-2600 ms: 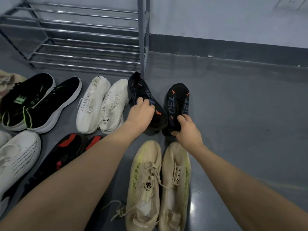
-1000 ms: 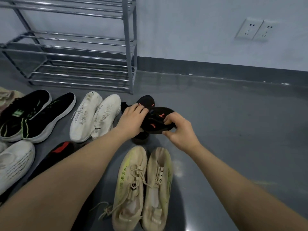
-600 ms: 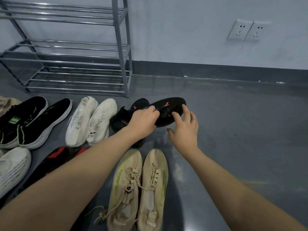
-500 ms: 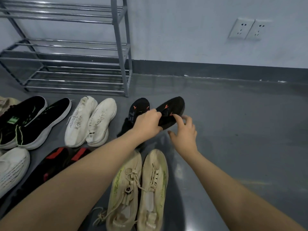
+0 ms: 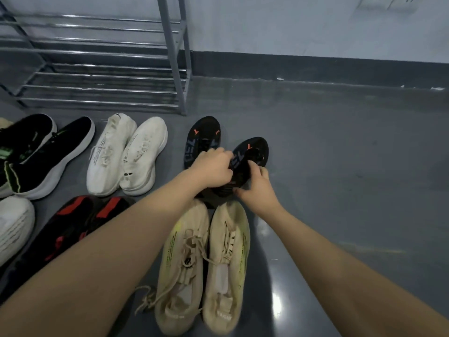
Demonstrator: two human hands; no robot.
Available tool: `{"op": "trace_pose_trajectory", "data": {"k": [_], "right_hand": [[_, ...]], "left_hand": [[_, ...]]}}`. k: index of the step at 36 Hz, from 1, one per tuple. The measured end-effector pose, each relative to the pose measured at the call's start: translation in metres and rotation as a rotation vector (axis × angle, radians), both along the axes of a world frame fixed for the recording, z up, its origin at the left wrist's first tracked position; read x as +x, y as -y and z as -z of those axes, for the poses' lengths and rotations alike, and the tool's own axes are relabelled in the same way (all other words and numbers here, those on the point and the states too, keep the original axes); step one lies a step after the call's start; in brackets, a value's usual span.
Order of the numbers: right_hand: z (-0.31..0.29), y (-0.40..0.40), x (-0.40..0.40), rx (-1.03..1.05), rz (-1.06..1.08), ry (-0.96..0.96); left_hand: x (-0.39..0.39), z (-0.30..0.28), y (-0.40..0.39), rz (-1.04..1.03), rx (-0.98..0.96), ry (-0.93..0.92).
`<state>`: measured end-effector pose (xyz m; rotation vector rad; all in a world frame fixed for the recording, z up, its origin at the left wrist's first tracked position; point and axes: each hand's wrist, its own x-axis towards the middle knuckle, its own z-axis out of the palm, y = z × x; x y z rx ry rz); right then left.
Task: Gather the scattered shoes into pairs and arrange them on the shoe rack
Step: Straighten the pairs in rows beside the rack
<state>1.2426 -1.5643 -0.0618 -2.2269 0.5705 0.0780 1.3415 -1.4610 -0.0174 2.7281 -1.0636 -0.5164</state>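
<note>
Two black shoes with orange marks and blue lettering sit side by side on the grey floor. The left black shoe points away from me, its heel hidden under my left hand. My left hand also closes over the right black shoe. From the right side, my right hand grips that same shoe near its heel. The metal shoe rack stands at the back left with bare shelves.
A white pair lies left of the black shoes. A black and green pair is further left. A beige pair lies between my arms, a black and red pair beside it. A white shoe is at the left edge.
The right black shoe was lifted and turned on its side between my hands, and now it lies low and straight beside its mate. The view has tilted downward.
</note>
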Motion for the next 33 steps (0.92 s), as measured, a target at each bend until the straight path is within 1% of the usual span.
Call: {"op": "trace_pose_trajectory", "data": {"k": [4, 6, 8, 11, 13, 15, 19, 22, 25, 28, 33], "right_hand": [[-0.008, -0.009, 0.004, -0.207, -0.067, 0.074], [-0.009, -0.016, 0.007, -0.197, -0.137, 0.040], [-0.009, -0.022, 0.008, -0.134, -0.189, -0.028], [-0.008, -0.028, 0.007, -0.030, -0.161, -0.034], [-0.007, -0.030, 0.006, -0.061, -0.184, -0.054], [-0.004, -0.032, 0.006, -0.131, -0.211, -0.094], [0.001, -0.041, 0.009, -0.238, -0.179, -0.129], [0.002, -0.045, 0.013, -0.204, -0.174, -0.129], [0.004, -0.043, 0.013, -0.189, -0.222, -0.057], [0.008, -0.039, 0.009, -0.203, -0.251, 0.028], [0.007, -0.023, 0.009, -0.245, -0.258, 0.232]], "left_hand": [[0.000, 0.006, -0.029, 0.000, -0.001, -0.020], [0.000, 0.012, -0.045, 0.002, -0.006, 0.018], [0.003, 0.018, -0.059, -0.006, 0.021, 0.039], [0.004, 0.028, -0.071, 0.030, 0.107, 0.039], [0.004, 0.035, -0.073, 0.043, 0.125, 0.021], [0.005, 0.042, -0.070, -0.002, 0.080, -0.002], [0.005, 0.053, -0.064, -0.090, 0.009, 0.057], [0.003, 0.058, -0.063, -0.121, -0.021, 0.076], [0.004, 0.058, -0.064, -0.142, -0.037, 0.087], [0.002, 0.059, -0.064, -0.153, -0.060, 0.055], [0.003, 0.057, -0.069, -0.142, -0.119, 0.023]]}}
